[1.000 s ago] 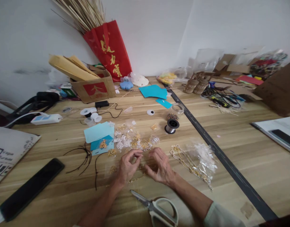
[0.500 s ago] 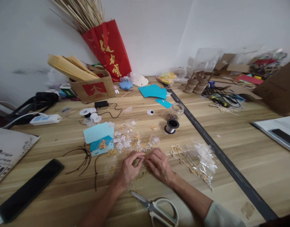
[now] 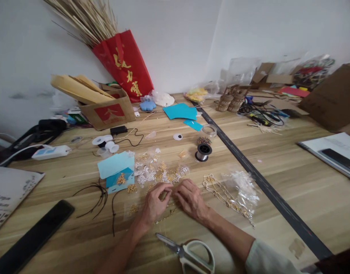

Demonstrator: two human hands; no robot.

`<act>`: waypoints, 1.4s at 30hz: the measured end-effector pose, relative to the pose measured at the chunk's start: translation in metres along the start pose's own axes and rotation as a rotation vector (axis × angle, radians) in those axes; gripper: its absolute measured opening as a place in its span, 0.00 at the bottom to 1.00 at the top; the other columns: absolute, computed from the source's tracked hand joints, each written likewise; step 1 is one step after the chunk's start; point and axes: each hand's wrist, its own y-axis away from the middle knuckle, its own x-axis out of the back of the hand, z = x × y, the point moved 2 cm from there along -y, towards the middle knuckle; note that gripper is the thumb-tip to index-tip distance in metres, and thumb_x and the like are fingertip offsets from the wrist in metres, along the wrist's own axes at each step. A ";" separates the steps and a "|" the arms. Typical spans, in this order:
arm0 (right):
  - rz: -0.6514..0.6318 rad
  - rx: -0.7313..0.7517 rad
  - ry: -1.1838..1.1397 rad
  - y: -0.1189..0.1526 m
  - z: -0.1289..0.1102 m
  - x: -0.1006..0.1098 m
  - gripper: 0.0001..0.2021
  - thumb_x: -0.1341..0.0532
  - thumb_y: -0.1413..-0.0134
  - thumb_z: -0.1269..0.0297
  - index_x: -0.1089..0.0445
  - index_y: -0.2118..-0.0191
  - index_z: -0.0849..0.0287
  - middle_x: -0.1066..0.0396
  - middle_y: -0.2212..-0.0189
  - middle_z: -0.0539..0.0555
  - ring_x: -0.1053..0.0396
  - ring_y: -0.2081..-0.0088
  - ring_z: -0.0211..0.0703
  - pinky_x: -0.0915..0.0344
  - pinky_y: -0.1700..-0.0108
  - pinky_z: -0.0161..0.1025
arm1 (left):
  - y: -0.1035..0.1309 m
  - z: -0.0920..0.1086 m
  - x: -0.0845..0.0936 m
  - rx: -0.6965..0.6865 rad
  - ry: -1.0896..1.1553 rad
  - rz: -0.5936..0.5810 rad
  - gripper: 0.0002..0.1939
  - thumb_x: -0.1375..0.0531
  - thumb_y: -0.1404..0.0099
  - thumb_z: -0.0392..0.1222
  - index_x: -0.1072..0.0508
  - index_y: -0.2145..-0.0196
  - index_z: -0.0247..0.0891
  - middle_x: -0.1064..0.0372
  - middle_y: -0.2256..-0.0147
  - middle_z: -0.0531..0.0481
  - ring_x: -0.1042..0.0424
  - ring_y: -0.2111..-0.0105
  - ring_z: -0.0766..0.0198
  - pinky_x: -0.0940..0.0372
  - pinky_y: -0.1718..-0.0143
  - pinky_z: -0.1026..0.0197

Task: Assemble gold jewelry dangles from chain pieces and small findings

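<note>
My left hand [image 3: 156, 201] and my right hand [image 3: 190, 198] meet fingertip to fingertip at the middle of the wooden table [image 3: 234, 243]. Both are closed in a pinch, and whatever sits between the fingertips is too small to make out. Below them lies a thin gold chain [image 3: 167, 218], partly covered by the hands. Just beyond the fingers are piles of small gold and silver beads [image 3: 163, 174]. Scissors [image 3: 186, 251] with pale handles lie nearer to me, blades pointing left. Gold and silver chains [image 3: 226, 199] rest to the right, beside clear plastic bags [image 3: 243, 190].
Blue cards [image 3: 115, 165] and dark cords [image 3: 92, 198] lie on the left, with a black phone-like slab [image 3: 35, 236]. A wire spool [image 3: 203, 152] stands beyond my right hand. A cardboard box [image 3: 106, 114] and red bag [image 3: 126, 64] stand at the back.
The view has shifted slightly, so the table's things sit a little further left. Both hands keep the same pinched pose together, with barely any movement.
</note>
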 end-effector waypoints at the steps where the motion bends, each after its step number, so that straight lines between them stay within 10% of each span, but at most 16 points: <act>1: 0.003 -0.006 0.007 0.000 0.001 0.000 0.07 0.48 0.40 0.71 0.34 0.67 0.59 0.33 0.70 0.55 0.38 0.66 0.44 0.39 0.61 0.43 | -0.002 -0.001 0.000 0.012 -0.020 -0.015 0.12 0.44 0.43 0.27 0.27 0.63 0.37 0.25 0.67 0.48 0.26 0.68 0.63 0.32 0.64 0.63; 16: 0.045 -0.022 0.012 0.002 0.008 0.003 0.06 0.48 0.43 0.72 0.37 0.68 0.58 0.34 0.71 0.54 0.38 0.67 0.43 0.40 0.61 0.41 | -0.072 -0.013 0.000 -0.147 -0.488 -0.230 0.08 0.43 0.40 0.32 0.24 0.70 0.37 0.27 0.69 0.46 0.32 0.63 0.56 0.38 0.59 0.56; 42: 0.065 -0.020 0.021 0.002 0.008 0.003 0.05 0.47 0.43 0.73 0.37 0.68 0.58 0.34 0.72 0.54 0.38 0.67 0.43 0.40 0.62 0.41 | -0.078 -0.017 -0.008 -0.302 -0.533 -0.286 0.10 0.45 0.38 0.32 0.27 0.74 0.36 0.30 0.72 0.46 0.34 0.66 0.58 0.40 0.60 0.56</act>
